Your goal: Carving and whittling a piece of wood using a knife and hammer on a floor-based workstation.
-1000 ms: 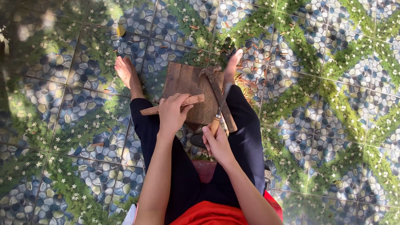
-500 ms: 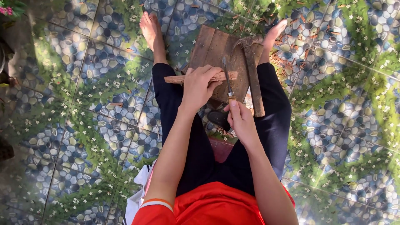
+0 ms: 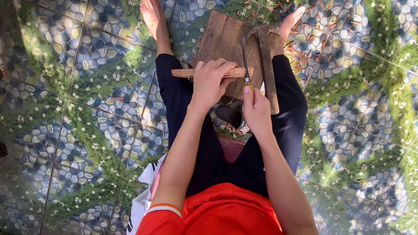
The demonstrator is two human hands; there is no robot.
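Head view. Left hand (image 3: pixel 210 82): fingers clamped over wooden stick (image 3: pixel 185 72), pinning it crosswise on plank board (image 3: pixel 222 37) between the legs, likely for steadiness. Right hand (image 3: pixel 257 111): fingers wrapped around knife (image 3: pixel 245 58), blade pointing away, meeting the stick's end.

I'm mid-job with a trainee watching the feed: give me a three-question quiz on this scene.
1. True or false: the left hand grips the wooden stick.
2. What does the right hand hold? A) knife B) hammer C) brush
3. Where does the wooden board lie?

Key:
1. True.
2. A, the knife, blade pointing away from the body across the stick.
3. On the tiled floor, between the bare feet.
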